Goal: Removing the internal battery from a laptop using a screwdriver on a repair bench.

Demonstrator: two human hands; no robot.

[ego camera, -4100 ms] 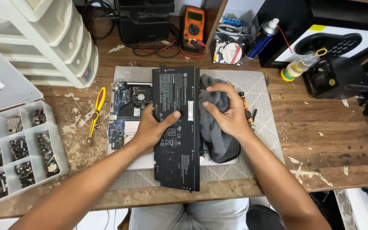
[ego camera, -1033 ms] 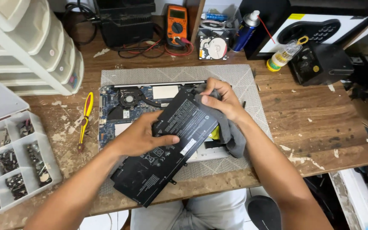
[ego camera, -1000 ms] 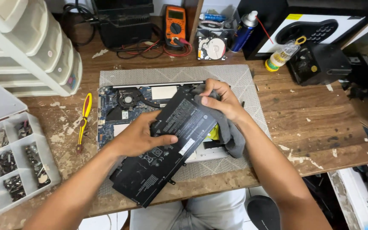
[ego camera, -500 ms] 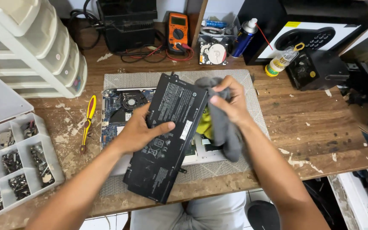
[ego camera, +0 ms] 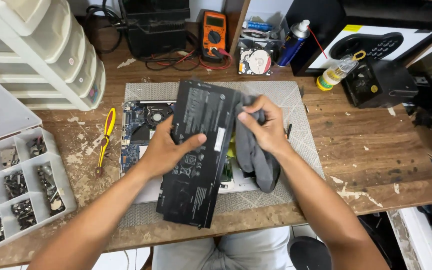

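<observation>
A long flat black laptop battery point(ego camera: 201, 150) is held up over an opened laptop point(ego camera: 143, 125) whose circuit board and fan show. My left hand point(ego camera: 163, 147) grips the battery by its left edge, thumb lying across its face. My right hand point(ego camera: 265, 125) holds a grey cloth point(ego camera: 252, 160) bunched against the battery's upper right edge; the cloth hangs down below the hand. The laptop lies on a grey mat point(ego camera: 296, 105) on the wooden bench.
Yellow-handled pliers point(ego camera: 105, 137) lie left of the laptop. A white tray of screws point(ego camera: 13, 185) and white stacked drawers point(ego camera: 51, 55) stand at the left. At the back are an orange multimeter point(ego camera: 214, 32), a hard drive point(ego camera: 256, 61), a spray can point(ego camera: 293, 42), a small bottle point(ego camera: 336, 72) and a black box point(ego camera: 378, 82).
The battery swung from a diagonal tilt back toward upright along its length. The right hand with the cloth slid along the battery's upper right edge.
</observation>
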